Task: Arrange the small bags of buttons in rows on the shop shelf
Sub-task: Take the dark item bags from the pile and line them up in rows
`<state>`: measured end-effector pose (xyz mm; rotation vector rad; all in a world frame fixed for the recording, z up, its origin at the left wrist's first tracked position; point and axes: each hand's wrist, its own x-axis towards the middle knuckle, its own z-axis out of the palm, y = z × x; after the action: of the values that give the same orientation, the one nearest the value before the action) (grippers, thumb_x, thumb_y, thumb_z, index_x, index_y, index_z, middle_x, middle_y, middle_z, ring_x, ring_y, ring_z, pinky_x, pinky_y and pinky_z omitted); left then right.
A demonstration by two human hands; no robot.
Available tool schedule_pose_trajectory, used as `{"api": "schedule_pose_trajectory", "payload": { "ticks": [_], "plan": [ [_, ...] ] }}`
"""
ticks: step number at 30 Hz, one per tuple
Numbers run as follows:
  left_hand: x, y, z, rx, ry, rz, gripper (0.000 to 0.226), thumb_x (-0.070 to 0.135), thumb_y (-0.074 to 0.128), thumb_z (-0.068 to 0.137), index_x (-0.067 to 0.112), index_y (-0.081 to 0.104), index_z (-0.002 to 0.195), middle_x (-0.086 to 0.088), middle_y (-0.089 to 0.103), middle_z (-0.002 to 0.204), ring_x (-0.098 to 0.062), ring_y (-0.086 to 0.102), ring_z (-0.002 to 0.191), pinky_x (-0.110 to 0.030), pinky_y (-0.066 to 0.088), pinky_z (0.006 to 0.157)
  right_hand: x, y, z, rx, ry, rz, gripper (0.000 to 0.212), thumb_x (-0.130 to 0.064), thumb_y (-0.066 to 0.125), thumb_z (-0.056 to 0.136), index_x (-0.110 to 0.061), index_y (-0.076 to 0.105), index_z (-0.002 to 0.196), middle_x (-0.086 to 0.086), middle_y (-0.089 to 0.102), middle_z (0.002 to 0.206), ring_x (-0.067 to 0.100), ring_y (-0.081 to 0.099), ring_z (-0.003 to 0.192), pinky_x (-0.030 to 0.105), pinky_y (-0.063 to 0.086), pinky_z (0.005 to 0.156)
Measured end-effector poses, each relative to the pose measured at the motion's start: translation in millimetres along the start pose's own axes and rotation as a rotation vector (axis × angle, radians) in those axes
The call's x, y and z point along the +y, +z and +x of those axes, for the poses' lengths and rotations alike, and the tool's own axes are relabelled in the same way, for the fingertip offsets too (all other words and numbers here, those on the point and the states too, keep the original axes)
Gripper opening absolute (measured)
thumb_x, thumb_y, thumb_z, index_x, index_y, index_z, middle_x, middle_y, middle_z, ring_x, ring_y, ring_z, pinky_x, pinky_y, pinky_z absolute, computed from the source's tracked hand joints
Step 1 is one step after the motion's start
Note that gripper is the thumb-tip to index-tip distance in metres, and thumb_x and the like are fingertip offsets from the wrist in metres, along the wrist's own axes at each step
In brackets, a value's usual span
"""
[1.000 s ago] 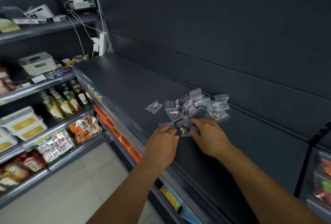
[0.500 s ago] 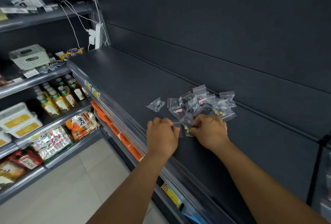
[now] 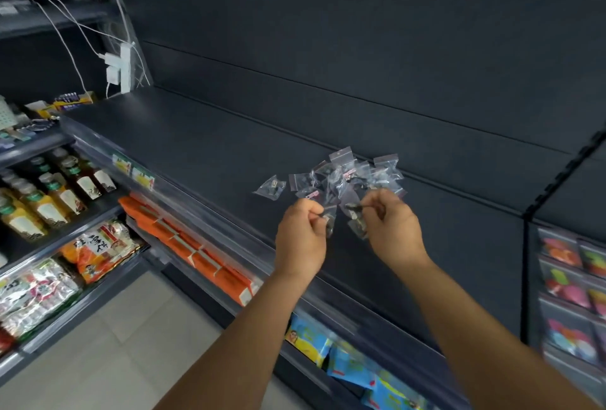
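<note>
1. A loose heap of small clear button bags lies on a dark grey shop shelf, close to the shelf's back wall. The bags overlap one another in no order.
2. One single bag lies flat on the shelf just left of the heap, apart from it.
3. The left hand is raised in front of the heap, nearer the shelf's front edge. Its thumb and curled fingers pinch the top of a small bag, which hangs down from the grip.
4. The right hand is raised just right of the left hand, also in front of the heap. Its fingers are curled and pinch another small bag holding dark buttons. The two held bags hang close together between the hands; whether they touch is unclear.
5. Both forearms reach up from the lower edge of the view toward the heap.
6. Left of the heap, at the shelf's far end, a white power strip with white cables hangs on the upright.
7. Below the shelf's front edge, left of the heap, orange packets lie in a row; blue packets sit lower, under the arms.
8. Far left of the heap, lower shelves hold bottled drinks and bagged snacks.
9. Right of the heap, past a dark upright, colourful packets hang blurred.
</note>
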<state>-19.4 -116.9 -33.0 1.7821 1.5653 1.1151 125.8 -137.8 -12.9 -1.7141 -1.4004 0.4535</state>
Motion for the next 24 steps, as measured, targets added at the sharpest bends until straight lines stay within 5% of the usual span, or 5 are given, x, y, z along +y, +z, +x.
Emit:
{"api": "schedule_pose_trajectory", "payload": {
  "ticks": [4,10,13,17,24],
  "plan": [
    [18.9,-3.3,-7.2,-0.02,0.059,-0.197,0.025,0.011,0.067,0.085,0.026,0.054,0.099,0.007,0.05,0.093,-0.004,0.054,0.073,-0.002,0.041,0.065,-2.5,-19.4,-19.7,0.074,0.074,0.13,0.023,-0.009,0.046,0.092,-0.029,0.058,0.09,-0.006,0.056,0.068,0.015,0.053,0.057,0.029,0.05,0.056],
    [55.9,11.3,-28.1,-0.244,-0.089,-0.475,0.064,0.01,0.072,0.08,0.021,0.042,0.135,0.016,0.057,0.099,0.005,0.058,0.078,-0.004,0.045,0.06,3.3,-61.2,-55.3,0.276,0.152,0.178,0.01,-0.022,0.061,0.088,-0.032,0.058,0.089,-0.014,0.063,0.076,-0.01,0.055,0.059,0.005,0.039,0.048],
    [74.4,24.2,-45.2,-0.375,-0.068,-0.512,0.046,0.007,0.071,0.079,0.017,0.057,0.122,0.014,0.064,0.085,-0.001,0.061,0.074,-0.01,0.048,0.067,9.9,-87.5,-78.2,0.339,0.2,0.171,0.014,-0.019,0.061,0.087,-0.03,0.063,0.078,-0.012,0.063,0.065,-0.005,0.05,0.048,0.01,0.038,0.043],
    [98.9,43.4,-71.1,-0.548,-0.093,-0.552,0.012,0.011,0.071,0.079,0.023,0.068,0.081,0.01,0.066,0.073,-0.006,0.059,0.068,-0.007,0.044,0.056,16.6,-120.2,-108.3,0.409,0.249,0.177,0.017,-0.02,0.062,0.086,-0.031,0.067,0.074,-0.006,0.067,0.065,0.004,0.048,0.05,0.02,0.042,0.047],
    [152.7,83.8,-123.2,-0.832,-0.077,-0.523,0.01,0.019,0.07,0.077,0.013,0.068,0.085,0.0,0.068,0.077,-0.016,0.059,0.07,-0.036,0.052,0.077,40.4,-184.8,-160.9,0.55,0.338,0.207,0.012,-0.018,0.065,0.085,-0.028,0.068,0.078,-0.006,0.071,0.069,0.015,0.06,0.063,0.037,0.054,0.063]
  ]
}}
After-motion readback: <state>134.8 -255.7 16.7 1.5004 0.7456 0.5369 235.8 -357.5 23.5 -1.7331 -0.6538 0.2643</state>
